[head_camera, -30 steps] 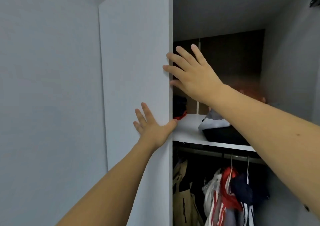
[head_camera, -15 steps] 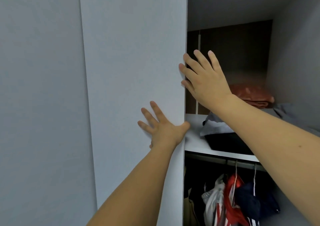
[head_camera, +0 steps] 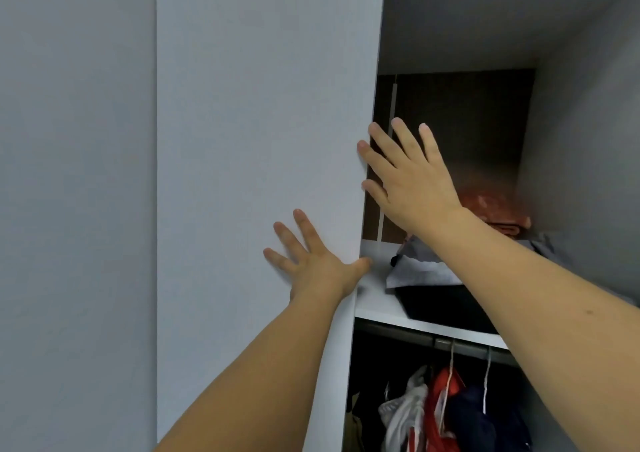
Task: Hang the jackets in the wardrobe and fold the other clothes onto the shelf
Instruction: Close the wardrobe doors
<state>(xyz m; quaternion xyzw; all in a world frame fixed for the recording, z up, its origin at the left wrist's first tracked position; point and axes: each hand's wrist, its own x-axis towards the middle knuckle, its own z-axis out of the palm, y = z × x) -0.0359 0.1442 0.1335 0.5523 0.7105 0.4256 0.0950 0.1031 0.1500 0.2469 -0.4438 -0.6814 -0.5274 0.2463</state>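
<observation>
A white wardrobe door (head_camera: pixel 263 147) fills the middle of the view. My left hand (head_camera: pixel 318 264) lies flat on its front, fingers spread, thumb at the door's right edge. My right hand (head_camera: pixel 408 178) is open with straight fingers touching that same edge higher up. Behind them the white shelf (head_camera: pixel 374 296) carries folded clothes: a black and grey pile (head_camera: pixel 436 289) and a folded reddish piece (head_camera: pixel 491 209) further back. Below the shelf, jackets (head_camera: pixel 443 413) in white, red and navy hang from the rail (head_camera: pixel 443 342).
A plain grey wall (head_camera: pixel 76 209) stands to the left of the door. The wardrobe's right inner side wall (head_camera: pixel 588 174) closes off the shelf compartment, and its back panel (head_camera: pixel 457 119) is dark brown.
The door's edge has shifted to the right across the view, covering more of the wardrobe opening. Both hands have stayed on the door and moved with it.
</observation>
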